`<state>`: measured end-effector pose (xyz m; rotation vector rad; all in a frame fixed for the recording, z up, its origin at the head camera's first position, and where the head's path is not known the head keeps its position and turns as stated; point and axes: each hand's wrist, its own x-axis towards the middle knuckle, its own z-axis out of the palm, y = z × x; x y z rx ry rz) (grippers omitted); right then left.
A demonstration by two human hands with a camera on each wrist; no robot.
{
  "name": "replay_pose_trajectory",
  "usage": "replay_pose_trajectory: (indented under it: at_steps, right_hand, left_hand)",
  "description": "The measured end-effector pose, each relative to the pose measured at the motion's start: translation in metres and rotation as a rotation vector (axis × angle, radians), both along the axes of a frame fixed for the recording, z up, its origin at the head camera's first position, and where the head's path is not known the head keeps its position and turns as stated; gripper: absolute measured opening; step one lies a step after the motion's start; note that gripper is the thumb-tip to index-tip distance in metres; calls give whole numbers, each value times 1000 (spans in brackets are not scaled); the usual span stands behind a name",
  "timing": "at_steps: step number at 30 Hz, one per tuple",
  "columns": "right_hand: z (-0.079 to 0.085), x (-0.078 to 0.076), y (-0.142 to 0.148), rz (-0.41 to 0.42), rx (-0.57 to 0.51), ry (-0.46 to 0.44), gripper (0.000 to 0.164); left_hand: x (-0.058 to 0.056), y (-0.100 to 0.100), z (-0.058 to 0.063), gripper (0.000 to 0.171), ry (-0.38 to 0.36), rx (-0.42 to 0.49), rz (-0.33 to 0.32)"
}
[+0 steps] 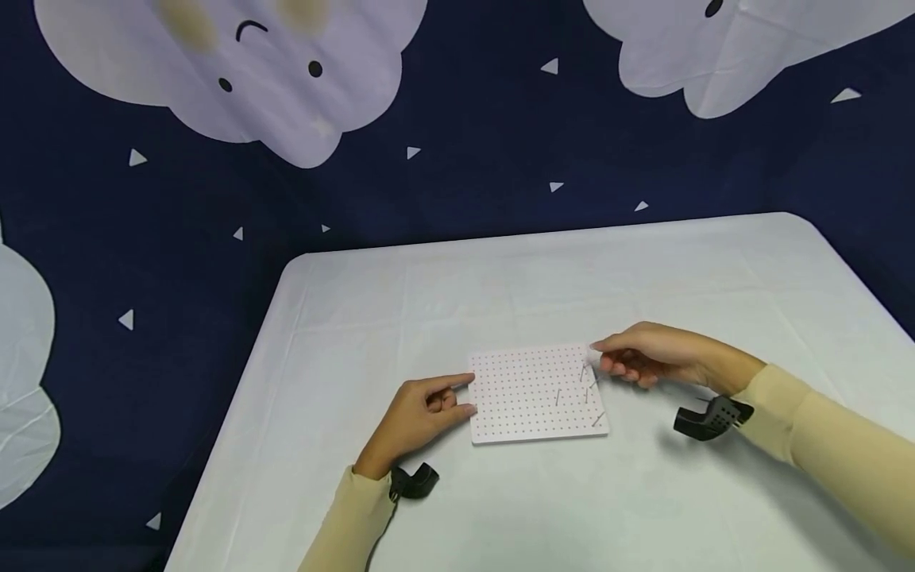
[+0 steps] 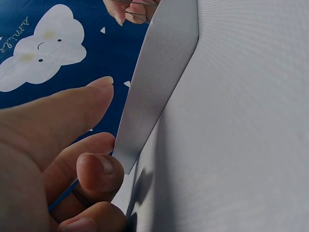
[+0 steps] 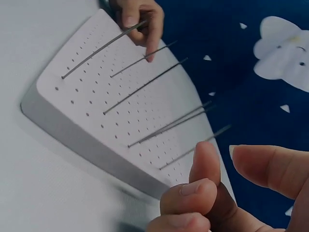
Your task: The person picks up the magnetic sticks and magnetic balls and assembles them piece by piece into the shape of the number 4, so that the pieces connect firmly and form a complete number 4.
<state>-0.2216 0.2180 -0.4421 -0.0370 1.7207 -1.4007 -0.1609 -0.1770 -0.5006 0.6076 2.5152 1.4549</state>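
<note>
A white pegboard (image 1: 522, 397) with rows of small holes lies flat on the table. Several thin metal pins (image 3: 145, 86) stand in holes toward its right side, some leaning. My left hand (image 1: 422, 409) is at the board's left edge; its index fingertip and thumb tip touch that edge, spread apart, while the other fingers curl in. Beside the far right corner is my right hand (image 1: 654, 357). In the right wrist view a gap shows between its thumb and index finger (image 3: 206, 162), with nothing held there. One pin passes close behind that index finger.
A white cloth covers the table (image 1: 357, 318). Behind it hangs a dark blue curtain (image 1: 486, 103) with white clouds and small triangles. Black wrist devices (image 1: 713, 418) sit under both forearms.
</note>
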Motion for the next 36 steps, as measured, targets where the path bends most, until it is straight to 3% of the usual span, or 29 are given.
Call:
replay_pose_trajectory:
  at_steps: [3, 7, 12, 15, 17, 20, 22, 24, 29, 34, 36]
  right_hand:
    - [-4, 6, 9, -51, -31, -5, 37]
    - [-6, 22, 27, -157, -59, 66, 42]
    - [-8, 49, 60, -317, -13, 238, 45]
    - [-8, 66, 79, -355, 110, 378, 41]
    - [-8, 77, 88, -321, 229, 538, 35]
    - [-11, 90, 97, -221, 436, 912, 21]
    - [-14, 97, 99, -156, 573, 1169, 20]
    - [-18, 103, 101, -111, 690, 1350, 23]
    - [-28, 117, 112, -59, 805, 1532, 17]
    - [-37, 119, 125, -81, 841, 1643, 80]
    - [-38, 117, 127, -88, 862, 1657, 82]
  left_hand:
    - [1, 0, 0, 44, -2, 4, 0]
    - [0, 1, 0, 43, 3, 1, -4]
    - [0, 3, 2, 43, 11, -6, 4]
    - [1, 3, 2, 43, 14, -7, 4]
    - [1, 3, 1, 43, 14, -12, 5]
    - [2, 3, -1, 42, 12, -17, 9]
    - [2, 3, -1, 41, 11, -19, 13]
    - [2, 3, -1, 41, 11, -15, 12]
    - [2, 3, 0, 42, 17, -14, 3]
    - [2, 3, 0, 42, 20, -18, 6]
    - [2, 2, -1, 43, 22, -13, 7]
